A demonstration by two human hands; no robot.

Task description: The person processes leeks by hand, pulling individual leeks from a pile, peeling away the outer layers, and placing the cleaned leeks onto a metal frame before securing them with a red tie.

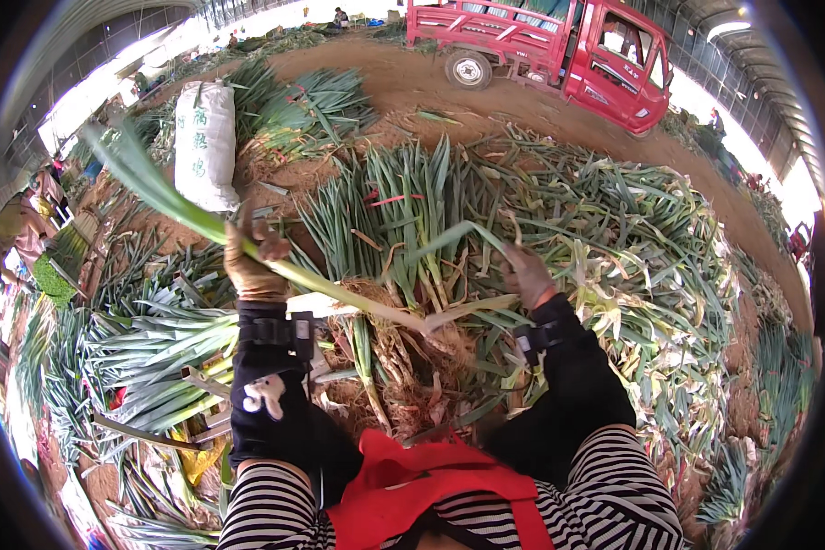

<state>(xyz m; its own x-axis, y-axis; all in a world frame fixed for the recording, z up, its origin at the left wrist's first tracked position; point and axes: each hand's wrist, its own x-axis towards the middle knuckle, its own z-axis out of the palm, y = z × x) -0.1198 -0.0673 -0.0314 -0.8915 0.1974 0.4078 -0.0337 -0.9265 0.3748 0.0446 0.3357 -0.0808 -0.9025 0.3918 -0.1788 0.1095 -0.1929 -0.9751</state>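
Note:
My left hand (pixel 255 266), in a glove, is closed around a long leek (pixel 344 295) with green leaves that sweep up to the left, smeared by motion. The leek's pale root end slants down to the right, above the middle of the pile. My right hand (pixel 528 277) is closed on an outer leaf (pixel 475 309) that stretches from near that root end and partly hangs loose. Beyond both hands lies a bundle of leeks (pixel 422 206) with a red tie around some. Loose leeks with brown, stringy roots (pixel 390 348) lie below my hands.
A broad heap of stripped leaves (pixel 642 266) covers the right side. More leeks (pixel 160 353) lie at left, near metal bars (pixel 147 433). Farther off are a white sack (pixel 204 151), a red cargo truck (pixel 605 69) and a bent-over person (pixel 27 215).

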